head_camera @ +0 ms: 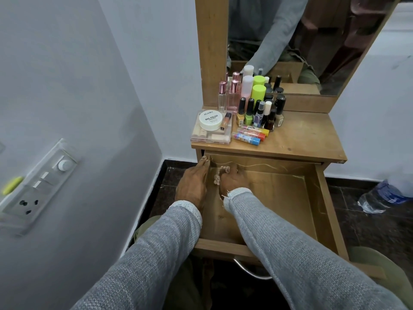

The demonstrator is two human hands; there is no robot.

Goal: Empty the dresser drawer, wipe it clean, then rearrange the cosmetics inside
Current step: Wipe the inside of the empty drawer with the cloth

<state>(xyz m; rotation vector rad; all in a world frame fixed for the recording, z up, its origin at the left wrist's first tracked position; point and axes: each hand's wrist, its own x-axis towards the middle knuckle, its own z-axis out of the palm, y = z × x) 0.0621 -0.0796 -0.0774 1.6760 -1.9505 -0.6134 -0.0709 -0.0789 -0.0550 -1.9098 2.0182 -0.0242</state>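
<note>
The wooden dresser drawer (321,198) is pulled out, and no cosmetics show inside it. My right hand (231,181) is inside at the back left corner, shut on a small crumpled pink-and-white cloth (220,175) pressed to the drawer floor. My left hand (192,184) lies over the drawer's left wall, fingers curled on it. The cosmetics stand on the dresser top (308,139): a clear palette box (210,136) with a white nail-polish jar (211,120) on it, perfume bottles (233,97), several nail polish bottles (260,111) and coloured tubes (249,135).
A mirror (312,41) rises behind the dresser top. A white wall with a switch panel (42,182) closes in on the left. A plastic water bottle (382,195) lies on the dark floor to the right. The drawer's metal handle (250,272) juts toward me.
</note>
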